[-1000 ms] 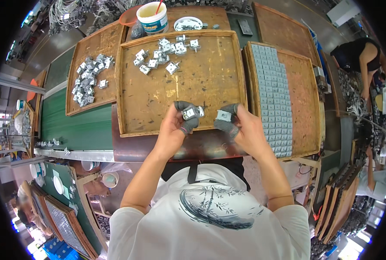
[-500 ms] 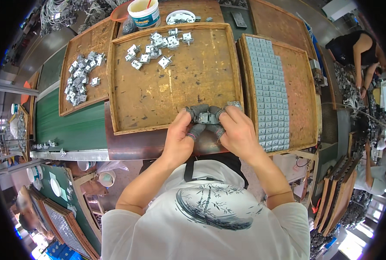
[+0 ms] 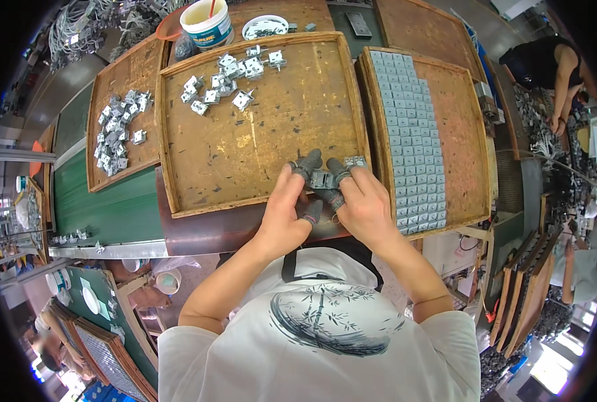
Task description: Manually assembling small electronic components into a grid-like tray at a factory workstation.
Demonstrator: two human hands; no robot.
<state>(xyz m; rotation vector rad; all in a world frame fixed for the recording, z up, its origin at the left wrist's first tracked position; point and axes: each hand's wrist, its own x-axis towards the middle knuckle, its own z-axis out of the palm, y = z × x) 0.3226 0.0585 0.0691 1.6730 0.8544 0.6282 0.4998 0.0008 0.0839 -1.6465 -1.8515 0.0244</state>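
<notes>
A small grey box-shaped metal part (image 3: 321, 179) is held over the near right corner of the middle wooden tray (image 3: 272, 144). My right hand (image 3: 364, 204) pinches it between thumb and fingers, which wear dark finger covers. On the part's other side is my left hand (image 3: 286, 208), its covered thumb and forefinger spread apart; the forefinger is close beside the part, and whether it touches cannot be made out. Just beyond my right fingers lies another small grey metal part (image 3: 355, 161), partly hidden. Loose metal parts (image 3: 228, 77) are scattered at the tray's far left.
At right, a wooden tray (image 3: 462, 147) holds neat rows of grey metal parts (image 3: 409, 134). A left tray (image 3: 94, 171) bears a heap of loose parts (image 3: 117, 130), beside a green belt (image 3: 111, 218). Behind stand a white bucket (image 3: 207, 27) and a white dish (image 3: 265, 27). Another person (image 3: 546, 70) works far right.
My left thumb has come away from the metal part and the left fingers have spread. The right hand keeps its pinch. The whole view has shifted slightly.
</notes>
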